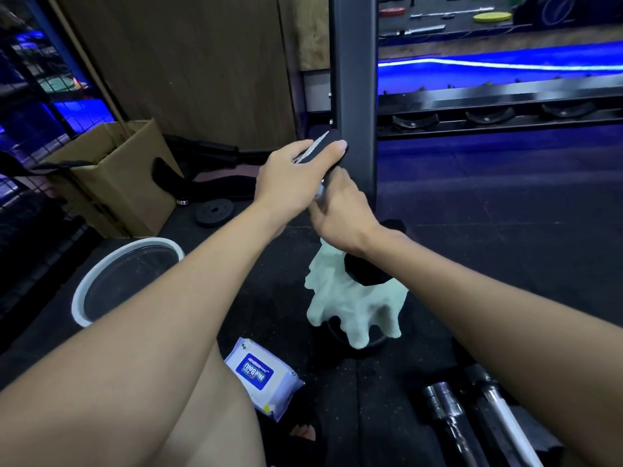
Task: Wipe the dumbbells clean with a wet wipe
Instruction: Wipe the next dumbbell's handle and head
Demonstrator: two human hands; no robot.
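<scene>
Dark rubber floor spreads under and around the grip. Behind it rises a black rack post, with a shelf rail running right under blue strip light. Left stands wood panelling, a cardboard box, a wire grid.

Both bare forearms reach forward, converging at centre. Left hand higher, knuckles up, fingers curled in grip, thumb pressed flat along top edge. Right hand just below left grip, touching it, back of hand toward camera, fingers wrapped under (fingertips hidden). Wrists straight.
</scene>
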